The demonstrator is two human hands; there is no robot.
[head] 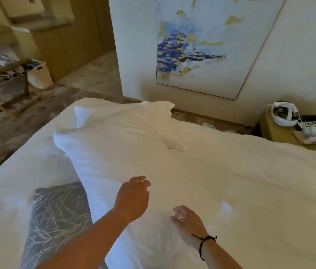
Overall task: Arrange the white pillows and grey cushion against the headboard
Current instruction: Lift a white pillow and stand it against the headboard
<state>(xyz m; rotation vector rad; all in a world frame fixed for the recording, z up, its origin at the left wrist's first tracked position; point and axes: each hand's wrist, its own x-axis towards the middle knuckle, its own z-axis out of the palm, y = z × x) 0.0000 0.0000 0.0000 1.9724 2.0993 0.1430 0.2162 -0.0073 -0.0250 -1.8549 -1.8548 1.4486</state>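
A long white pillow (114, 144) lies across the white bed (250, 181), running from the far left corner toward me. Behind its far end a second white pillow (169, 131) is partly hidden. A grey cushion (56, 216) with a pale branch pattern lies flat on the bed at the lower left, its right edge tucked under the long pillow. My left hand (132, 197) hovers over the near part of the long pillow with fingers loosely curled and nothing in them. My right hand (187, 223), a black cord on its wrist, is open just above the bedding. No headboard is in view.
A nightstand (277, 131) at the right holds a white headset (285, 116), a phone and small items. A framed blue and gold painting (207, 45) leans on the far wall. At the left stand a wooden luggage rack (4, 82) and a white basket (39, 74) on patterned carpet.
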